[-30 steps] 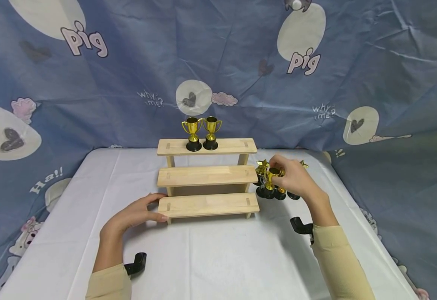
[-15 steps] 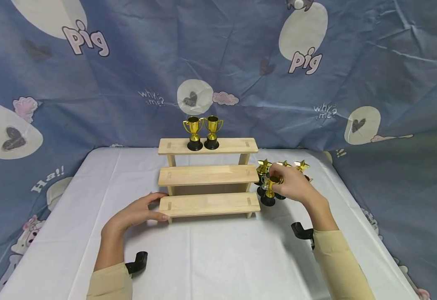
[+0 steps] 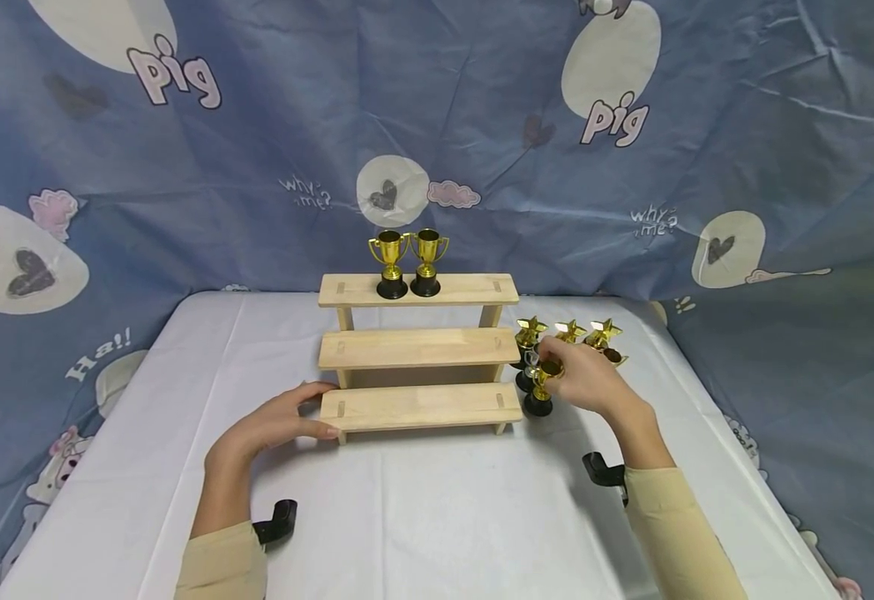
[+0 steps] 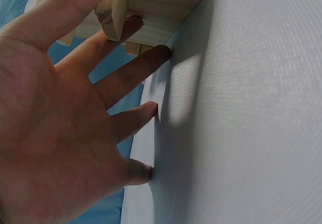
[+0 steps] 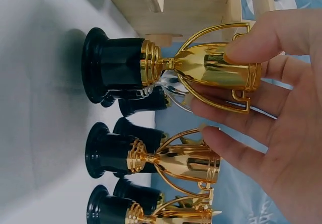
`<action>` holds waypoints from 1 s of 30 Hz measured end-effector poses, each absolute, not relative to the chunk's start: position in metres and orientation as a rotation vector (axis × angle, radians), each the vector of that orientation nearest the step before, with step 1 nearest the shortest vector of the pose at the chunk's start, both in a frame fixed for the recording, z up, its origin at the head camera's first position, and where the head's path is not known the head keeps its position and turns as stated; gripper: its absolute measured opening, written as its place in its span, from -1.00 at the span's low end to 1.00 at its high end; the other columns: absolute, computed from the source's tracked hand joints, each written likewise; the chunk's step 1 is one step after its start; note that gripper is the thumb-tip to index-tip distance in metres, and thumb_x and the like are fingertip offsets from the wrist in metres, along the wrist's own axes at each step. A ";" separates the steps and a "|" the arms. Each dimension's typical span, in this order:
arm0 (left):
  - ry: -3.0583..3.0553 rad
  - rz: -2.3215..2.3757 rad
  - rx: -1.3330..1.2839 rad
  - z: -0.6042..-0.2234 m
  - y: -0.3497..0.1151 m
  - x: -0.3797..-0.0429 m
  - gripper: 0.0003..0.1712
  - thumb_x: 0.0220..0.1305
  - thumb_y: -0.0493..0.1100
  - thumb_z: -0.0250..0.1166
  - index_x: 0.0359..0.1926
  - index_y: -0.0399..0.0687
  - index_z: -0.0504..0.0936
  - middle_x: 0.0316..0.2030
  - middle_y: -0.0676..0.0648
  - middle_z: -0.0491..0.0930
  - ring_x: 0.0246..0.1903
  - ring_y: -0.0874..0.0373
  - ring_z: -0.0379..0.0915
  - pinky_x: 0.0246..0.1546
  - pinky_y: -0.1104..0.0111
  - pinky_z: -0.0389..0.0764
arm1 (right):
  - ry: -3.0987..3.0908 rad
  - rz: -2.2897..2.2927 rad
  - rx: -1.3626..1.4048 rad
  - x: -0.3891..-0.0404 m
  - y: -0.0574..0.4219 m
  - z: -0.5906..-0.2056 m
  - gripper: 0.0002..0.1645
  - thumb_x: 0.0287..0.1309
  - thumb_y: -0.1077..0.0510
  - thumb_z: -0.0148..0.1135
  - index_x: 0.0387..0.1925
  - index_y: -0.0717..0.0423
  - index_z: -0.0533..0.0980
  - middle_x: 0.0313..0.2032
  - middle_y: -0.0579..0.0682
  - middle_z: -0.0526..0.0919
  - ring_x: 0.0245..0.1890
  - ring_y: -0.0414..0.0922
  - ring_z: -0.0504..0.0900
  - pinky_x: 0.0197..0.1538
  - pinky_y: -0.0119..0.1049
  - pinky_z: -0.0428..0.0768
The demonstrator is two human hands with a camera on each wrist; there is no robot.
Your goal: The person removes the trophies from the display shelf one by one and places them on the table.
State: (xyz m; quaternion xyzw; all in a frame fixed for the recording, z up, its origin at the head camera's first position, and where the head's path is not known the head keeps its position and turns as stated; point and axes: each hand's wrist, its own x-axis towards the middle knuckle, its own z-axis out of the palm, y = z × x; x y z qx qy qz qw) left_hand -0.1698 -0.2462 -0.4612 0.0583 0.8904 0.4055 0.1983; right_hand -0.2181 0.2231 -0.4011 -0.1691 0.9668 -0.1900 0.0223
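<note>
Right grip (image 3: pixel 586 377): thumb and fingers pinched on the bowl of a gold trophy (image 5: pixel 188 65), held upright off the shelf's right end; cannot tell whether its black base touches down. Just behind, a silver trophy (image 5: pixel 170 80); alongside, two copper-toned cups (image 5: pixel 193 163); farther back, three star trophies (image 3: pixel 570 331).

Left grip (image 3: pixel 279 421): fingers spread, thumb and forefinger at the left end of the lowest step of a three-step wooden shelf (image 3: pixel 417 348). Top step carries two gold cups (image 3: pixel 409 260), side by side, left of centre.

White-covered table (image 3: pixel 437 517) below; blue backdrop (image 3: pixel 481 100) behind. Lettering on it: "pig" twice, "why me?" twice, "Ha!!" at left.

Against one second ago: pinched trophy drawn nearer the person, out from the cluster; stars show more fully past the hand. Left grip and cups on top unchanged.
</note>
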 end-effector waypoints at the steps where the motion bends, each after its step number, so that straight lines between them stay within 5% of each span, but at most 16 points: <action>1: 2.492 1.137 0.154 -0.462 -0.246 -0.170 0.00 -0.03 0.19 0.52 0.42 0.03 0.35 0.46 -0.27 0.21 0.49 -0.31 0.01 0.35 -0.29 0.17 | 2.999 -0.577 -0.526 -0.218 0.223 -0.401 -0.56 -0.14 0.20 0.24 -0.10 -0.10 0.52 -0.32 -0.09 0.60 -0.41 -0.08 0.45 -0.32 -0.21 0.41; 30: 2.480 1.132 0.147 -0.460 -0.244 -0.167 0.03 -0.02 0.21 0.50 0.44 0.02 0.31 0.48 -0.29 0.18 0.49 -0.34 -0.03 0.34 -0.30 0.17 | 3.034 -0.494 -0.500 -0.209 0.226 -0.415 -0.46 -0.06 0.19 0.22 0.06 -0.11 0.48 -0.11 -0.03 0.70 -0.40 -0.13 0.53 -0.32 -0.15 0.51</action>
